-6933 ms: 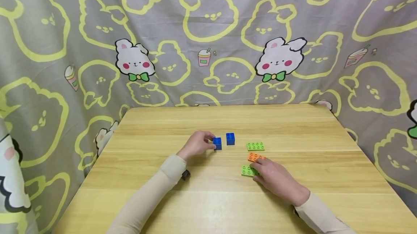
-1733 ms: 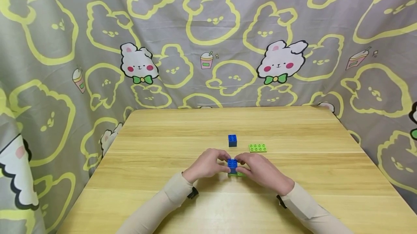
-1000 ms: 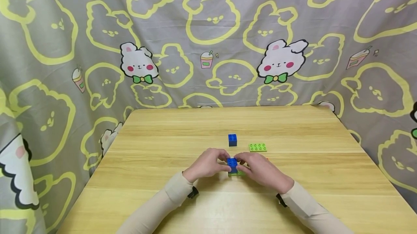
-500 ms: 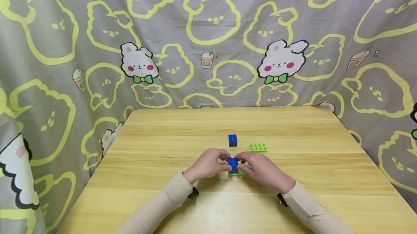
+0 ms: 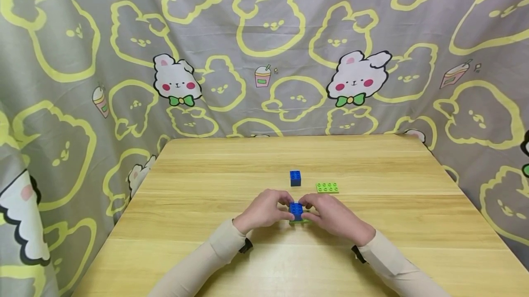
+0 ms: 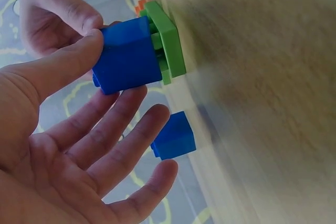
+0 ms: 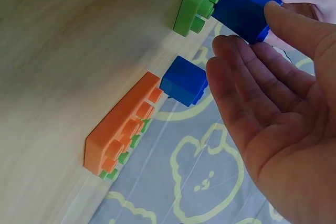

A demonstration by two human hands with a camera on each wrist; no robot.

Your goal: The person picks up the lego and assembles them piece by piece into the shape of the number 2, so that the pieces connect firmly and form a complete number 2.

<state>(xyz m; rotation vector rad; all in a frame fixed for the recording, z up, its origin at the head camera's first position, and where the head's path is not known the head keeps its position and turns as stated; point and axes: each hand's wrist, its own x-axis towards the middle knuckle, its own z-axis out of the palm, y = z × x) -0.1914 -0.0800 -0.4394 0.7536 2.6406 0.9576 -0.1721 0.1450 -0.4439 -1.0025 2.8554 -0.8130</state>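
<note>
A blue brick (image 5: 295, 210) stands on a green plate (image 5: 303, 221) at the middle of the wooden table (image 5: 206, 187). My left hand (image 5: 264, 209) pinches it from the left: in the left wrist view the thumb (image 6: 79, 51) lies on one side of the blue brick (image 6: 128, 59) and the fingers reach under the other. My right hand (image 5: 328, 215) grips it from the right, with its thumb (image 7: 302, 27) on the blue brick (image 7: 244, 3). The green plate (image 6: 170, 40) (image 7: 202, 1) lies flat on the wood.
A second blue brick (image 5: 295, 178) (image 6: 174, 136) (image 7: 184, 82) stands just behind the hands. A loose green plate (image 5: 327, 187) lies to its right. An orange plate (image 7: 123, 127), hidden by my right hand in the head view, lies beside the stack. A patterned curtain (image 5: 264, 58) surrounds the table.
Since 6.9 s ago my left hand carried a blue brick onto the green plate. Over the last second both hands stay on it, hardly moving.
</note>
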